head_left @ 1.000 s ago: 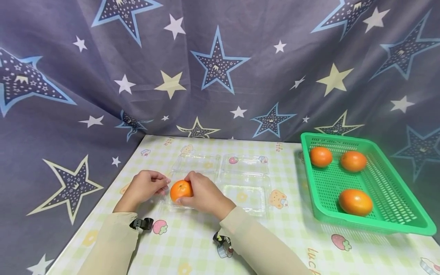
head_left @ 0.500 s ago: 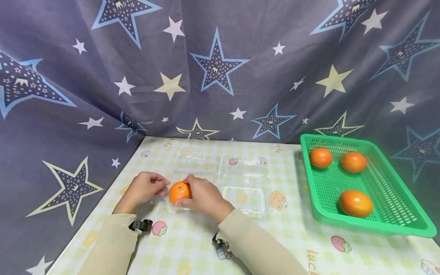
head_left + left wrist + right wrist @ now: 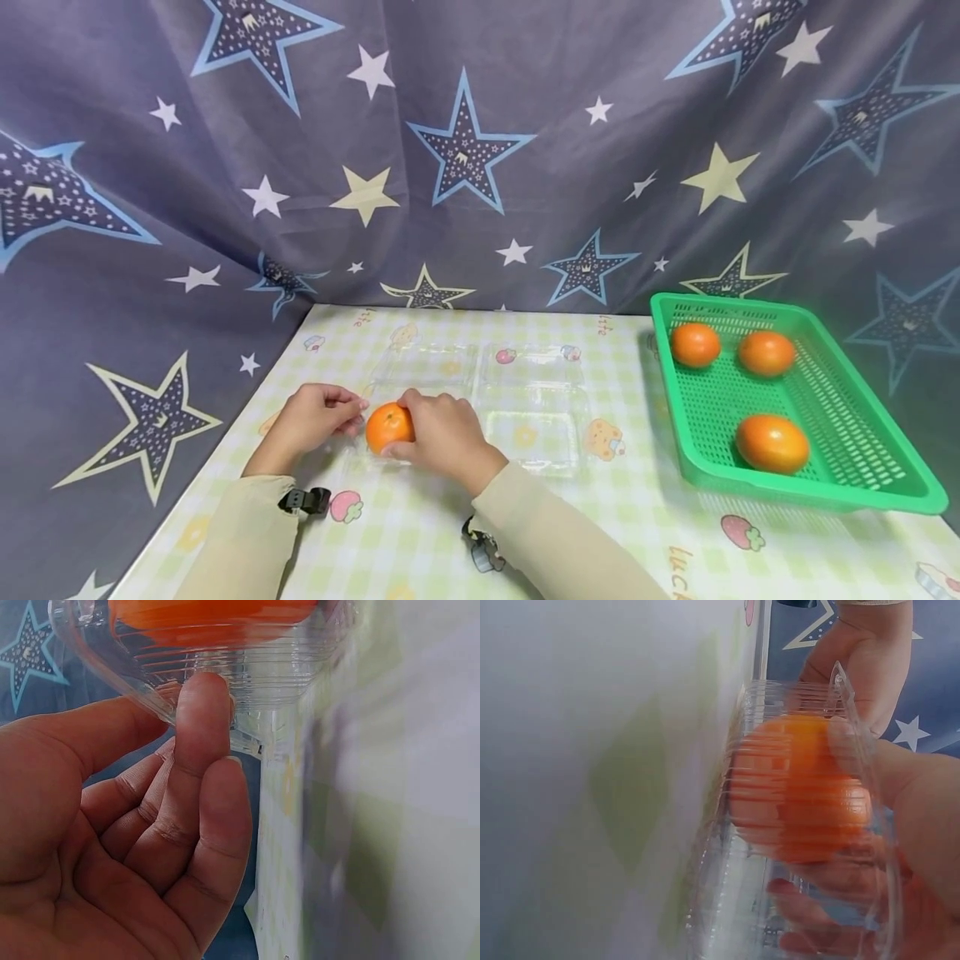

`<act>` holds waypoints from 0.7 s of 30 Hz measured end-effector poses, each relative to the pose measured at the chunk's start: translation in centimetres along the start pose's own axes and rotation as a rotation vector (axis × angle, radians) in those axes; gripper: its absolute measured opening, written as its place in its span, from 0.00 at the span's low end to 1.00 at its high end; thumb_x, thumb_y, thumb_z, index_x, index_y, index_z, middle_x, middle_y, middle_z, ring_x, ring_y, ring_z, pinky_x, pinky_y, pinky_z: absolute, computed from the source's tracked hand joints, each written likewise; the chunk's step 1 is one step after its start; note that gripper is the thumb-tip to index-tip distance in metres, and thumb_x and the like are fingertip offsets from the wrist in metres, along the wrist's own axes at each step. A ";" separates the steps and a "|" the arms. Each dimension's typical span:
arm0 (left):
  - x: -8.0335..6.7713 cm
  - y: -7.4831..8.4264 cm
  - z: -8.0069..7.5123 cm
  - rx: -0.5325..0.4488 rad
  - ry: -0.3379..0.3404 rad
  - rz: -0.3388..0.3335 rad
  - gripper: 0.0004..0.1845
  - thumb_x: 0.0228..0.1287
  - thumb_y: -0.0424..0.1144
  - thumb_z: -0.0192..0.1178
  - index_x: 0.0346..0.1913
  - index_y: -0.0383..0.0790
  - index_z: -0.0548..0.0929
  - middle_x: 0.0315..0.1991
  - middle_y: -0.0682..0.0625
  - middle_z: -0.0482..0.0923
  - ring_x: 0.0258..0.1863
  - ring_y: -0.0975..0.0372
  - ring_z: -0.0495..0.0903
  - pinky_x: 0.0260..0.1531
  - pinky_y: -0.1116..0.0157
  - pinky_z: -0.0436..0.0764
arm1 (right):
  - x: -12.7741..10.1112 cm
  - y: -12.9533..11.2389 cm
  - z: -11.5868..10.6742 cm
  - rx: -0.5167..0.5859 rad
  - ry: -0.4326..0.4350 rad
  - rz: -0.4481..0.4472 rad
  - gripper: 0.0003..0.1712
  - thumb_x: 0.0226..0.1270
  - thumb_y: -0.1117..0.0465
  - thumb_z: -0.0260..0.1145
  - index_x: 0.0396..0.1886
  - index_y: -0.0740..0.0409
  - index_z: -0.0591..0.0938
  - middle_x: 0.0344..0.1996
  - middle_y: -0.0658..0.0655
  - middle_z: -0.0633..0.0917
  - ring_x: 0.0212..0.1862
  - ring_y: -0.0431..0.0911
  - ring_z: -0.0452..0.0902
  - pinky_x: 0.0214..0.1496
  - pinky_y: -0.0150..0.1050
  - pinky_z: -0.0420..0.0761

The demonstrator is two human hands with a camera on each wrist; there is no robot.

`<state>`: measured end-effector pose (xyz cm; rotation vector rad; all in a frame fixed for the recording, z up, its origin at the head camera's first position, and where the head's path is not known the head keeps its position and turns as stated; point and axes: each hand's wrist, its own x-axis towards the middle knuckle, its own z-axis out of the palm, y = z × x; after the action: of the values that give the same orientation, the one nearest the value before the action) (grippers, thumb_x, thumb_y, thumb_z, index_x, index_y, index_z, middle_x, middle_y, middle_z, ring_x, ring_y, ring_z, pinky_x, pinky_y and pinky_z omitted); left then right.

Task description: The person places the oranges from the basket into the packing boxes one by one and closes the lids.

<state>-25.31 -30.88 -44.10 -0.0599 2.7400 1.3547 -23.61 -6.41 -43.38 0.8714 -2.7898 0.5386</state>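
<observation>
My right hand [image 3: 448,437] holds an orange [image 3: 387,427] by its right side, thumb in front and fingers behind. The orange sits within the base of the left clear plastic clamshell box [image 3: 247,682], whose ribbed wall shows in both wrist views. At the box's left edge, my left hand [image 3: 311,417] pinches the rim between thumb and fingertips. That box's raised-edge lid [image 3: 425,365] lies folded out behind it. Beside it on the right is a second clear clamshell box [image 3: 534,442], lid also laid back. Whether the orange touches the box's floor is hard to tell.
A green plastic basket [image 3: 870,417] stands on the right with three oranges [image 3: 772,443] in it. The table [image 3: 450,542] wears a checked cloth with printed cartoons. A dark star-patterned curtain [image 3: 510,108] closes off the back and left sides.
The orange and my right hand have shifted very slightly left. My left hand keeps its place at the box's rim. The head view has tilted a little.
</observation>
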 end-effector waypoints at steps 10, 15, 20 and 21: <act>0.2 -0.1 0.0 -0.056 -0.004 0.010 0.19 0.71 0.46 0.68 0.46 0.29 0.87 0.29 0.45 0.88 0.28 0.56 0.88 0.33 0.63 0.88 | 0.2 0.0 0.0 -0.012 0.020 0.009 0.35 0.54 0.28 0.76 0.54 0.41 0.81 0.34 0.40 0.87 0.33 0.41 0.81 0.39 0.41 0.73; 0.0 -0.4 0.1 -0.059 -0.026 -0.009 0.18 0.70 0.46 0.68 0.46 0.29 0.86 0.29 0.46 0.88 0.28 0.57 0.88 0.34 0.63 0.88 | -0.1 -0.1 0.1 0.004 -0.017 0.023 0.35 0.54 0.28 0.76 0.56 0.40 0.82 0.37 0.39 0.88 0.34 0.40 0.81 0.42 0.41 0.71; 0.2 -0.5 0.1 -0.052 -0.017 0.003 0.19 0.70 0.47 0.68 0.46 0.30 0.87 0.30 0.46 0.89 0.28 0.57 0.88 0.33 0.63 0.88 | -0.1 -0.2 0.0 0.005 -0.001 0.028 0.35 0.54 0.29 0.76 0.55 0.42 0.81 0.35 0.40 0.87 0.33 0.41 0.81 0.42 0.42 0.70; 0.3 -0.5 0.1 -0.054 -0.016 0.000 0.19 0.70 0.47 0.68 0.46 0.30 0.87 0.30 0.46 0.89 0.28 0.57 0.88 0.34 0.63 0.88 | -0.1 -0.2 0.1 0.000 0.000 0.027 0.35 0.54 0.29 0.76 0.55 0.42 0.80 0.35 0.40 0.87 0.33 0.41 0.80 0.42 0.41 0.70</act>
<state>-25.53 -31.12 -44.58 -0.0515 2.6907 1.4223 -23.43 -6.50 -43.41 0.8355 -2.8052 0.5429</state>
